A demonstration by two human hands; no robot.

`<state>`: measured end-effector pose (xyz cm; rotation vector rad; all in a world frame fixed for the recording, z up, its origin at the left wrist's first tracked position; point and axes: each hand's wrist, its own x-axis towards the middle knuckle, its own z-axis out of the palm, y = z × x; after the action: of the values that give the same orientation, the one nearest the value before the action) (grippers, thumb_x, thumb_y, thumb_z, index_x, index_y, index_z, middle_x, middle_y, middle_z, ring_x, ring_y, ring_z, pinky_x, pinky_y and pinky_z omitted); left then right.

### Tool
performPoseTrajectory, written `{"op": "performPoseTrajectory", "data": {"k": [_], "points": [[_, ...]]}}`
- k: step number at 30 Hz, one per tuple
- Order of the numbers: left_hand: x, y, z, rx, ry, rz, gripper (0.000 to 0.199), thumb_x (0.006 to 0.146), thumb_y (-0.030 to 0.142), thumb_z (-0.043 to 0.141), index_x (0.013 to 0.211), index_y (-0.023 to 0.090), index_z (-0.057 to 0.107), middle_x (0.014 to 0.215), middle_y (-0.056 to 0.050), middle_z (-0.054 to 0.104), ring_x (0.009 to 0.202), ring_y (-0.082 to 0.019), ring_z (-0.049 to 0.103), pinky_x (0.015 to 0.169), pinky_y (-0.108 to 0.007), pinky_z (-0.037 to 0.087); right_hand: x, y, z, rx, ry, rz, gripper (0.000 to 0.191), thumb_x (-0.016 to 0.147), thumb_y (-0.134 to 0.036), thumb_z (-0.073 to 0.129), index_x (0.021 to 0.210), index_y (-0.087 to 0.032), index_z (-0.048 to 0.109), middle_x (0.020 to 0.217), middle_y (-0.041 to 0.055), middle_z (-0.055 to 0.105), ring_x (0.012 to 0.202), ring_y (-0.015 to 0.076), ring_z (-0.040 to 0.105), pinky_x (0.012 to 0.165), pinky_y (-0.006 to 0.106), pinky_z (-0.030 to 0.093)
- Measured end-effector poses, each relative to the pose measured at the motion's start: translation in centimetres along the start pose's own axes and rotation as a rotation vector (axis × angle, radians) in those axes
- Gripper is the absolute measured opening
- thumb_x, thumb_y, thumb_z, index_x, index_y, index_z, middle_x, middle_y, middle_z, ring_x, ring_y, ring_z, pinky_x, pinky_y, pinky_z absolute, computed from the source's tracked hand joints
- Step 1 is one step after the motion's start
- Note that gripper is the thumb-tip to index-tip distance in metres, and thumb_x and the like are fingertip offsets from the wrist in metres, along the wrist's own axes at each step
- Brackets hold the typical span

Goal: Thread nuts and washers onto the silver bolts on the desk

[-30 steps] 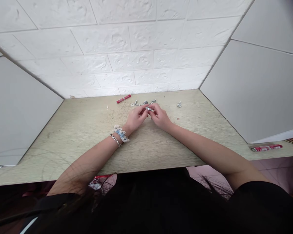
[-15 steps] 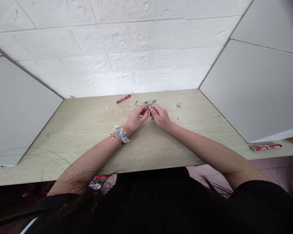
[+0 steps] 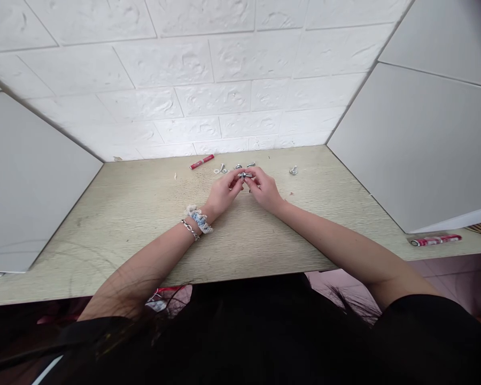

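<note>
Between my fingertips is a small shiny metal bolt (image 3: 246, 175), lying roughly sideways; fingers cover part of it, so any nut or washer on it is hard to make out. My left hand (image 3: 223, 191) pinches its left end with thumb and forefinger. From the right, my right hand (image 3: 265, 191) closes thumb and fingers on the other end. Just behind the hands lie loose metal pieces: a screw (image 3: 222, 167), a flat washer (image 3: 217, 171) and another bolt (image 3: 251, 164). Farther right stands a bolt with washers (image 3: 294, 170).
A red marker-like tube (image 3: 202, 162) lies at the back of the wooden tabletop (image 3: 144, 214). Another red tube (image 3: 435, 240) is near the right front edge. White brick wall (image 3: 232, 101) closes the back, with grey panels (image 3: 425, 139) at either side.
My right fingers have shifted their grip and spread slightly along the bolt, which now shows more level between both hands. My left hand stays almost in place.
</note>
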<state>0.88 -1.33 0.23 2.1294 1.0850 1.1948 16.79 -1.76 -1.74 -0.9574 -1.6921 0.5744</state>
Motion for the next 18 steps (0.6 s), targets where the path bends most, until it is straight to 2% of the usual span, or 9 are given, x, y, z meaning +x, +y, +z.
{"op": "performPoseTrajectory", "data": {"k": [8,11,15,18], "points": [[-0.25,-0.05,-0.03,-0.050,-0.038,-0.020,0.031,0.091,0.022,0.050,0.120,0.021,0.062,0.082,0.001,0.068,0.070,-0.009,0.067,0.068,-0.020,0.051,0.01,0.25,0.03,0.012,-0.011,-0.028,0.024,0.092,-0.036,0.045,0.109,-0.021,0.055,0.098,0.0052,0.067,0.081,0.0165,0.062,0.077,0.034,0.052],[-0.25,-0.10,-0.03,-0.123,-0.045,-0.077,0.031,0.091,0.029,0.053,0.119,0.021,0.061,0.083,0.000,0.069,0.068,-0.009,0.067,0.067,-0.020,0.052,-0.06,0.34,0.03,-0.005,-0.007,-0.034,0.024,0.093,-0.035,0.044,0.107,-0.020,0.055,0.096,0.0055,0.067,0.080,0.0167,0.063,0.076,0.034,0.052],[0.06,-0.45,0.05,-0.311,-0.065,-0.209,0.041,0.089,0.038,0.058,0.124,0.017,0.056,0.085,-0.002,0.070,0.062,-0.008,0.064,0.062,-0.021,0.053,-0.08,0.36,0.01,-0.039,-0.017,-0.054,0.023,0.094,-0.038,0.046,0.103,-0.020,0.058,0.094,0.0053,0.066,0.080,0.0168,0.062,0.076,0.034,0.050],[0.30,-0.61,0.06,-0.373,-0.069,-0.226,0.044,0.086,0.042,0.062,0.121,0.016,0.058,0.082,-0.002,0.068,0.061,-0.008,0.063,0.060,-0.020,0.053,-0.02,0.48,0.02,-0.052,-0.005,-0.072,0.026,0.094,-0.041,0.047,0.102,-0.020,0.060,0.096,0.0059,0.067,0.083,0.0172,0.061,0.075,0.033,0.050]]}}
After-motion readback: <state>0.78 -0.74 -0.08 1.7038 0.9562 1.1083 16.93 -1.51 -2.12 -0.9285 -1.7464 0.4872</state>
